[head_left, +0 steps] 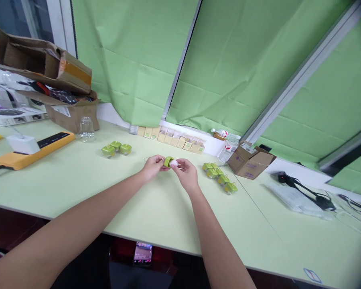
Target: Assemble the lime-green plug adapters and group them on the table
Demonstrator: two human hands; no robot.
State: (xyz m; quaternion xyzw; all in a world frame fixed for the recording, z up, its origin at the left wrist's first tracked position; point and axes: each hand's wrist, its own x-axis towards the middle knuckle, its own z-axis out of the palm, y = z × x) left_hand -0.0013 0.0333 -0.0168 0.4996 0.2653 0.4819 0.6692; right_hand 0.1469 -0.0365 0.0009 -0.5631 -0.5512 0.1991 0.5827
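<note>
Over the middle of the table, my left hand [153,168] is closed on a small green lid [168,161], tilted so that its hollow side faces my right hand. My right hand [187,173] pinches a small white soft-looking piece [173,163] at the lid's opening. Whether the white piece is partly inside the lid I cannot tell. To the left stand three small clear containers with green lids [116,147]. On the right, several more of the green-lidded containers [219,176] form a slanting double row.
Small cardboard boxes [171,138] line the table's back edge. An orange power strip [39,150] and a clear jar [86,129] are on the left, near stacked cartons [72,110]. A bottle [228,149], a carton [249,160] and a black cabled device [307,190] lie rightward.
</note>
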